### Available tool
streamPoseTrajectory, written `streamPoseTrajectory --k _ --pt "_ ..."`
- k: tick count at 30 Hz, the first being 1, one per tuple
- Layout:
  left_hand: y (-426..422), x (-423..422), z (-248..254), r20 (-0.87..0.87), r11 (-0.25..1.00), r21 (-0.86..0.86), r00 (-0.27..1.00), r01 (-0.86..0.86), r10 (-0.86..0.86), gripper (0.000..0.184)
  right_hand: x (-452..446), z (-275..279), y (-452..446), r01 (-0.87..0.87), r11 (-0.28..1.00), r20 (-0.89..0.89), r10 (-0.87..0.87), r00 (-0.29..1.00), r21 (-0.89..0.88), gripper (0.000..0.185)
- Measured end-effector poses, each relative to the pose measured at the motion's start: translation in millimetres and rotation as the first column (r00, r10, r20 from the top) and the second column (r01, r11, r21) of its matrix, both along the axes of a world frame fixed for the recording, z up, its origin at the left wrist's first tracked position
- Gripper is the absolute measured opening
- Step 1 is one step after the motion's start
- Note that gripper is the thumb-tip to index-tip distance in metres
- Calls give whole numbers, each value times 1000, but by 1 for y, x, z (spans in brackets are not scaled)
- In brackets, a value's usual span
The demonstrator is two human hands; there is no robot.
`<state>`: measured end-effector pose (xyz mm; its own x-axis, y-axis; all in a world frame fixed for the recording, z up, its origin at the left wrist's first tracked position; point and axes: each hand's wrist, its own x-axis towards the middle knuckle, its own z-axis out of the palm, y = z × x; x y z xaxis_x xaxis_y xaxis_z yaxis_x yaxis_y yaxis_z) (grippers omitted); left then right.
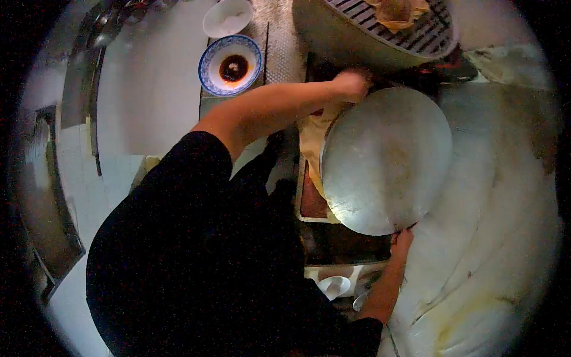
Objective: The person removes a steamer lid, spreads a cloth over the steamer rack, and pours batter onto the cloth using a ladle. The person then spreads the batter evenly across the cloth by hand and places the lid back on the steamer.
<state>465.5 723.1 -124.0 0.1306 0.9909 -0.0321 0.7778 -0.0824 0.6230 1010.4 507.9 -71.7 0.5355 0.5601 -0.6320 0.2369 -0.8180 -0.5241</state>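
Observation:
A large round metal lid [386, 160], grey and worn, lies across the middle of the head view. My right hand [402, 239] is closed at its lower edge, thumb and fingers pinched together there. At the upper edge is my left hand [355, 85], slightly blurred, its fingers curled by the rim and partly hidden. Beneath the lid a yellowish cloth or paper [315, 140] sticks out over a shallow tray [313, 202] with a reddish-brown bottom.
A big round pot [369, 35] with a slatted rack stands at the top, a brown item in yellowish wrapping [398, 12] on it. A blue-rimmed bowl [208, 65] holds dark sauce, beside a white bowl [228, 18]. A small white bowl [334, 287] sits low. Pale sheeting [476, 238] covers the right.

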Motion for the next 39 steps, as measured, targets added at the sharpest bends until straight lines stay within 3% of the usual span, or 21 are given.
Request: streamPoseTrajectory --k 1,4,6,8,12,16,18,22,26,29,30,35,39 --pt "-7 -5 -3 3 995 97 1000 -11 11 28 -6 -2 3 38 999 -8 -38 999 6 20" --pt "-20 -10 11 -56 997 80 998 -14 18 28 -31 15 8 -13 997 -23 11 1000 -72 23" --pt "-18 -8 17 -48 984 -178 999 -8 0 27 -16 0 7 -27 994 -14 26 1000 -103 23" --pt "-5 4 -13 5 965 -256 998 -63 66 29 -15 -3 10 -38 991 -4 38 999 -132 24" --pt "-9 2 -20 39 929 -347 988 -129 152 34 -19 -2 12 -10 988 -57 1 998 -153 20" --pt "-6 4 -34 71 929 -346 984 -129 163 33 -34 8 18 -28 974 8 30 1000 -224 17" --pt "0 9 -50 -9 974 -207 996 -89 89 33 -29 1 16 -30 981 1 30 1000 -192 15" --pt "6 5 -46 23 928 -342 986 -148 166 32 -9 -18 15 -53 987 -24 49 998 -150 10" --pt "7 0 -60 44 962 -268 996 -61 76 30 3 -32 17 -19 984 28 24 999 -177 12" --pt "5 -3 -45 56 960 -277 996 -46 64 30 20 -42 13 36 992 -89 -47 995 -118 14" --pt "2 -4 -41 76 956 -292 996 -31 56 30 -17 -16 17 8 992 -51 -14 999 -125 13" --pt "6 6 -69 98 969 -240 991 -63 89 29 -24 -6 19 35 990 -86 -47 995 -134 17" --pt "1 3 -48 85 957 -274 989 -91 118 30 -18 -9 16 23 993 -72 -31 997 -118 24"
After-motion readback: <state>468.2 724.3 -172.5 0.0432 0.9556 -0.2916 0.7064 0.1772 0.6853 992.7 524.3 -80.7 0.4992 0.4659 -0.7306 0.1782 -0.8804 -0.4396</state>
